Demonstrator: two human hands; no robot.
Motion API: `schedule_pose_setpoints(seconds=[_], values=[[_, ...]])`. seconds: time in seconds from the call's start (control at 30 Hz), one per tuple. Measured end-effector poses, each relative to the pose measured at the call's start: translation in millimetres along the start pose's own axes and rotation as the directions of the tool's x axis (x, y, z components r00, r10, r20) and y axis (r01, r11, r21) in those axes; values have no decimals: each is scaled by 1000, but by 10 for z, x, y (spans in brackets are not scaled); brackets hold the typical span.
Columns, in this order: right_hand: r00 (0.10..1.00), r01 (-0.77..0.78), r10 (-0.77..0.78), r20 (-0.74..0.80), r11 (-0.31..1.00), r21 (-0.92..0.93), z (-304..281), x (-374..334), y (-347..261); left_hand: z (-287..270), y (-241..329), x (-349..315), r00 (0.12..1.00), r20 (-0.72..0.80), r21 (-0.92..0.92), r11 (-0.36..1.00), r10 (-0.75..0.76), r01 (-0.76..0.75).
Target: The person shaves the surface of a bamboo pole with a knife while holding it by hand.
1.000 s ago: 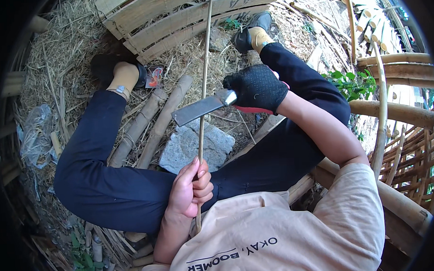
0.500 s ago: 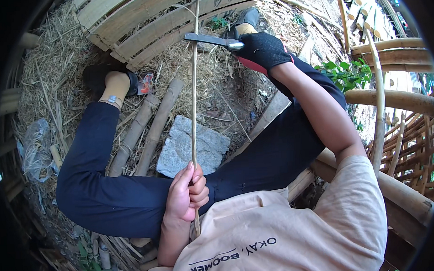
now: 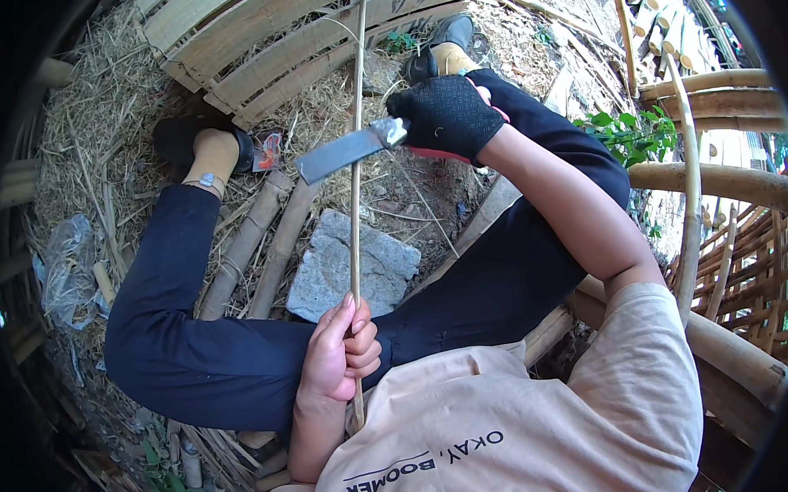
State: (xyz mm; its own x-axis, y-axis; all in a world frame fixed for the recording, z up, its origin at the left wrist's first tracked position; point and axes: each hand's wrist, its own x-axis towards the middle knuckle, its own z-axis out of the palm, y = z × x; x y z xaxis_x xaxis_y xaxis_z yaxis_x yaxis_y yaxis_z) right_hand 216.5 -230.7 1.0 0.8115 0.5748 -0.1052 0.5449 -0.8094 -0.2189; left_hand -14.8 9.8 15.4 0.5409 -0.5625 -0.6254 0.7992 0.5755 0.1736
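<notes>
Thin strip (image 3: 356, 217); likely light, springy, best held near its lower end; left grip (image 3: 344, 345) clamped there; gloved right grip (image 3: 453, 118) clamped round knife (image 3: 337, 157).

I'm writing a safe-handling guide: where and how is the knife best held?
The knife is probably best gripped at its handle end, from the right, as the gloved right hand does: the broad flat blade extends left across the thin stick, away from that hand.

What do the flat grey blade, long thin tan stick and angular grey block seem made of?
Flat grey blade: probably metal, smooth, dull sheen.
Long thin tan stick: likely bamboo or wood, matte, faint lengthwise streaks.
Angular grey block: stone or concrete, rough, matte, speckled.
</notes>
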Motion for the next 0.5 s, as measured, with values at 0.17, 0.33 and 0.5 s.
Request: schedule_pose_setpoints(seconds=[0.17, 0.33, 0.5], values=[[872, -481, 485, -63, 874, 63, -64, 144, 686, 0, 1, -22, 1000, 12, -34, 999, -11, 11], [871, -457, 472, -138, 881, 126, -115, 34, 618, 38, -19, 18, 999, 23, -11, 1000, -27, 27], [961, -174, 199, -192, 975, 137, -127, 77, 325, 13, -10, 11, 999, 33, -28, 999, -20, 21]])
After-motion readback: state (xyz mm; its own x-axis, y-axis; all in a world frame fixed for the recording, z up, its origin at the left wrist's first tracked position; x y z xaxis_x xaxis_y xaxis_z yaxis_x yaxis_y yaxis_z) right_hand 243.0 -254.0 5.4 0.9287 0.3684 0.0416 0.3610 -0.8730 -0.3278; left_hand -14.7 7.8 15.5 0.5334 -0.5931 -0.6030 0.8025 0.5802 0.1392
